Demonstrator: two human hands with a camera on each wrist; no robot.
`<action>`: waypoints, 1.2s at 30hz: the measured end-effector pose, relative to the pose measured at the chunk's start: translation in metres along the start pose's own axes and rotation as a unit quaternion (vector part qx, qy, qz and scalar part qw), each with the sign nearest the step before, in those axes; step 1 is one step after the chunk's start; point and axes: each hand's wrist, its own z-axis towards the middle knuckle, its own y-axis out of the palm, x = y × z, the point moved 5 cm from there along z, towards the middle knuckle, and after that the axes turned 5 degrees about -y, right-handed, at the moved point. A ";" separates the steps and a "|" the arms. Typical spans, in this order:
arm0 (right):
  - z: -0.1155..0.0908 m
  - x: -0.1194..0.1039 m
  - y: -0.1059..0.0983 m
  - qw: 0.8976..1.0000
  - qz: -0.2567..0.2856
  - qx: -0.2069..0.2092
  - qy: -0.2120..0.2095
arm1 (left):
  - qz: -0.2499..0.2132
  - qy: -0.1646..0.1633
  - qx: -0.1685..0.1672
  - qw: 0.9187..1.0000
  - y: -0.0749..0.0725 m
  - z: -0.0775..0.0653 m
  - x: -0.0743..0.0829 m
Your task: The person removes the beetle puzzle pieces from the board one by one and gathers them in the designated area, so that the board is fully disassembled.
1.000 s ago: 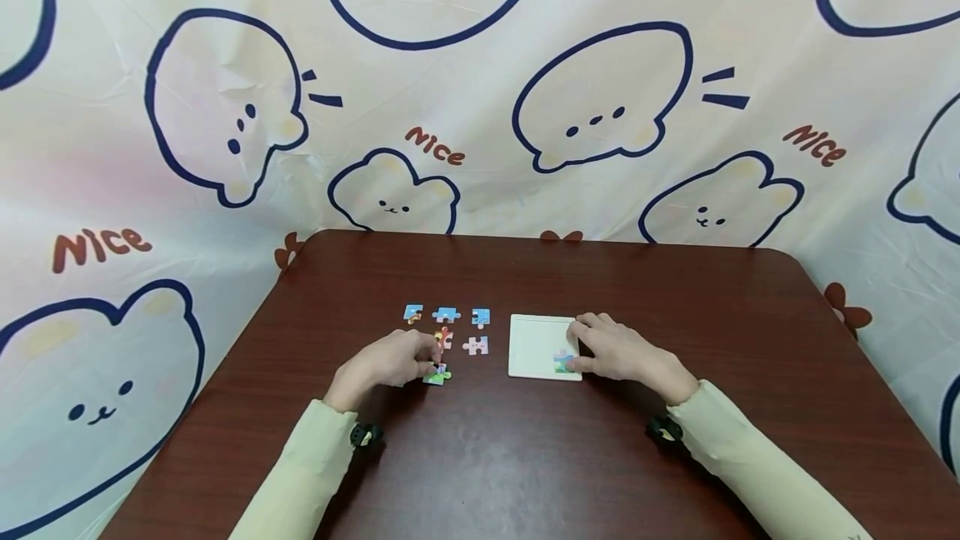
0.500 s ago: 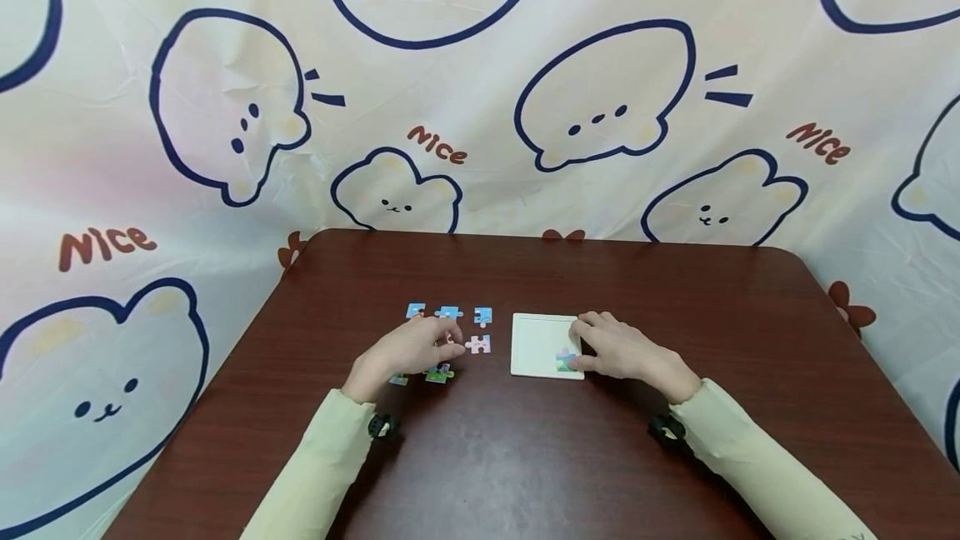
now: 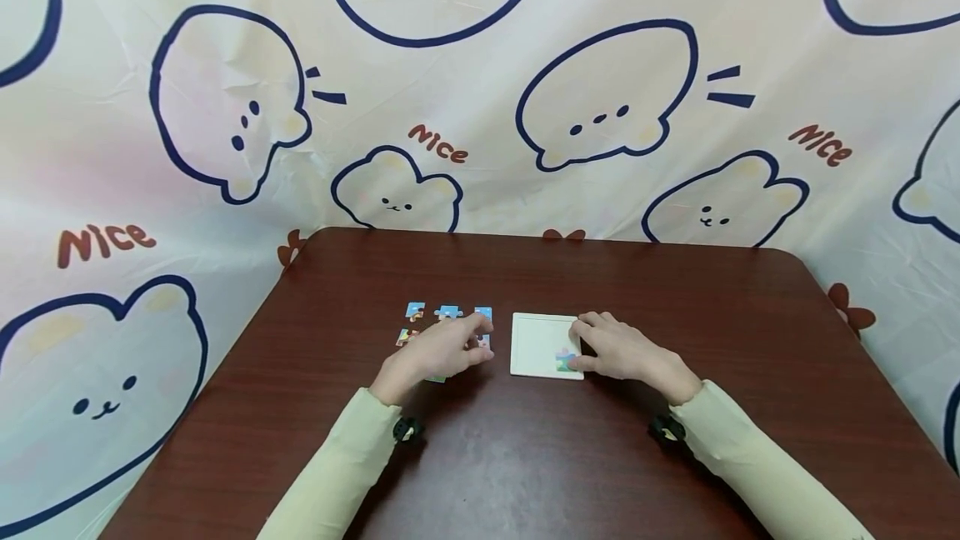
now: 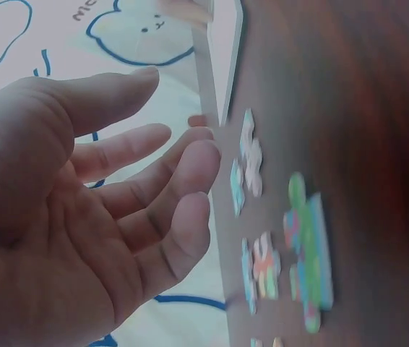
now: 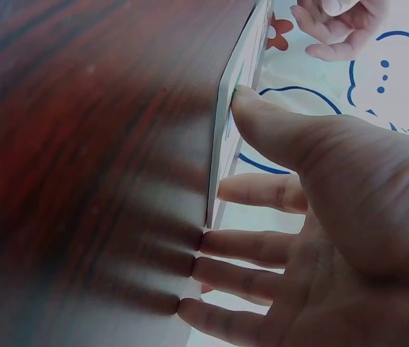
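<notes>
My left hand [image 3: 441, 348] hovers over several loose jigsaw pieces, its thumb and fingers apart and loosely bent, with nothing between them. A pink piece [image 3: 484, 342] shows just at its fingertips. In the left wrist view a green piece [image 4: 313, 253] lies flat below the hand, and the head view shows most of the lower pieces covered by it. To the right, a white puzzle tray [image 3: 534, 344] lies on the table with a green and pink piece [image 3: 564, 359] in its lower right corner. My right hand [image 3: 621, 348] rests at the tray's right edge, thumb by that corner piece, fingers nearly straight.
A blue piece [image 3: 448, 312] and another blue piece [image 3: 415, 310] lie in the back row, with a yellow and red piece [image 3: 406, 337] in front at the left. The brown table [image 3: 525, 473] ends at a printed cloth [image 3: 487, 98] behind.
My left hand has moved right across the loose pieces, from the green ones toward the pink one, uncovering pieces at the left. The right hand and tray have stayed put.
</notes>
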 end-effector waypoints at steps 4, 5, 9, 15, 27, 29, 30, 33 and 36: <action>0.000 0.000 0.000 1.000 0.002 0.001 0.002 | 0.006 0.012 -0.004 1.000 0.007 0.003 0.009; -0.001 0.000 0.000 1.000 0.002 0.001 0.002 | 0.008 0.015 -0.003 1.000 0.009 0.004 0.012; 0.000 0.000 0.000 1.000 0.002 0.003 -0.002 | 0.012 0.020 0.000 1.000 0.014 0.009 0.020; 0.000 0.002 0.001 1.000 0.002 -0.001 0.004 | 0.022 0.025 -0.003 0.999 0.020 0.018 0.031; 0.002 0.002 0.000 1.000 -0.002 -0.004 0.006 | -0.018 0.046 -0.038 0.998 0.040 0.038 0.053; 0.002 0.002 0.000 1.000 -0.003 -0.003 0.005 | -0.024 0.046 -0.041 0.998 0.043 0.040 0.054; 0.002 0.001 0.000 1.000 -0.003 -0.003 0.004 | -0.024 0.046 -0.042 0.998 0.044 0.041 0.055; 0.002 0.002 0.000 1.000 -0.003 -0.003 0.002 | -0.025 0.048 -0.041 0.998 0.048 0.044 0.056; 0.002 0.002 0.001 1.000 -0.003 -0.002 0.001 | -0.019 0.048 -0.037 0.998 0.051 0.047 0.058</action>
